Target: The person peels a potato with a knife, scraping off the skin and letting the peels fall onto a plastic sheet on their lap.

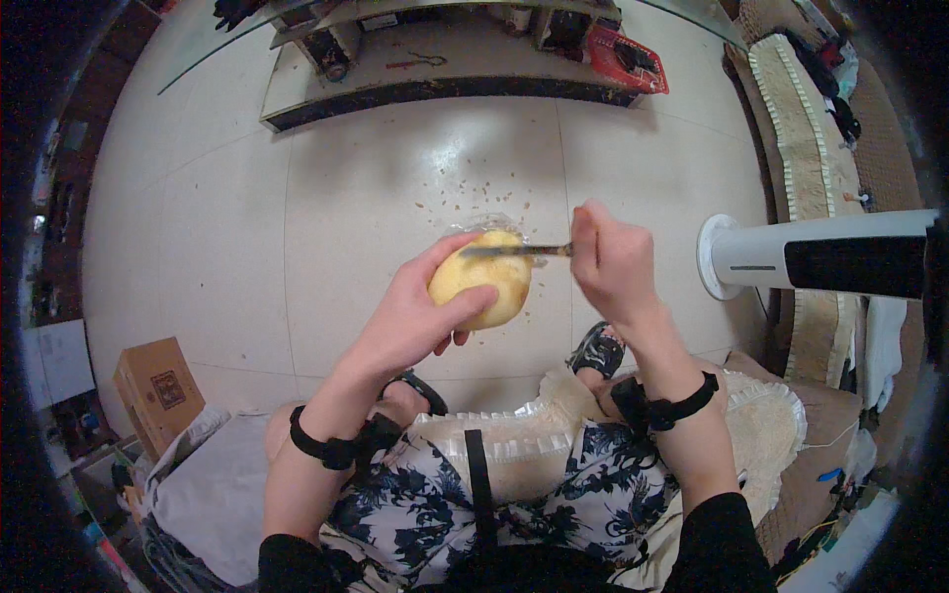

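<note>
A round, pale yellow fruit (489,296), which looks peeled, is held up over the floor by my left hand (422,296), the thumb across its front. My right hand (614,259) is closed around a knife (545,250); its blade points left and lies across the fruit's upper part, slightly blurred. A browner patch shows on the fruit's right side. Beneath and behind the fruit, a clear plastic bag or sheet (485,221) shows in part. Small brownish bits (504,196) are scattered on the tiles around it.
Ahead stands a low shelf unit (452,89) with a red plastic basket (656,78). A white tower-shaped appliance (749,256) and a sofa with a frilled cover (804,170) are on the right. A cardboard box (159,389) stands at left. My sandalled feet are below my hands.
</note>
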Motion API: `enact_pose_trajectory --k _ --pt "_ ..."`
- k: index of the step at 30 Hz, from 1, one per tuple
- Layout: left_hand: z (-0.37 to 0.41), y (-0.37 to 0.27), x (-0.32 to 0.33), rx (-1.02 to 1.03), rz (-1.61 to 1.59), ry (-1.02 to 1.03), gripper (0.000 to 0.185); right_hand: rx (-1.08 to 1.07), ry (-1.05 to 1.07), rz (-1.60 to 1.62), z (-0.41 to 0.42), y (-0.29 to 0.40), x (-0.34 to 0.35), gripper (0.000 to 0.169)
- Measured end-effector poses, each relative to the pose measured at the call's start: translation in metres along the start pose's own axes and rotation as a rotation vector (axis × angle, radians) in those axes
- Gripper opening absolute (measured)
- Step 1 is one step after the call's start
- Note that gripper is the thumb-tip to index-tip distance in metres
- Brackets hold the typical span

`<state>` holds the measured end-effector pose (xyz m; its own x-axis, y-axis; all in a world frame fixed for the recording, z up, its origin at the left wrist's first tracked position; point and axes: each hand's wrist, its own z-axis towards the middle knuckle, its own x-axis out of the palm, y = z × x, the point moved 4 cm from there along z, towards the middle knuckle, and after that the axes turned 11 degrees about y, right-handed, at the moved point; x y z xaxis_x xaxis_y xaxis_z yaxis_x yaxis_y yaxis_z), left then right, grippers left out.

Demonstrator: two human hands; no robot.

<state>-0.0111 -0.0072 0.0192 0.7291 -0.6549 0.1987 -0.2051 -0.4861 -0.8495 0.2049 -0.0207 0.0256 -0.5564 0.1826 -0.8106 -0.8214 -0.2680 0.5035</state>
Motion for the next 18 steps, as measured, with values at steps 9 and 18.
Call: enact_pose_trajectory --k 9,18 --pt "-0.001 -0.004 0.004 0.038 0.063 0.004 0.062 0.082 0.064 0.244 0.003 0.003 0.003 0.02" --pt "0.004 0.001 0.003 0.105 0.065 0.019 0.058 -0.011 0.154 0.292 0.001 0.019 0.018 0.021"
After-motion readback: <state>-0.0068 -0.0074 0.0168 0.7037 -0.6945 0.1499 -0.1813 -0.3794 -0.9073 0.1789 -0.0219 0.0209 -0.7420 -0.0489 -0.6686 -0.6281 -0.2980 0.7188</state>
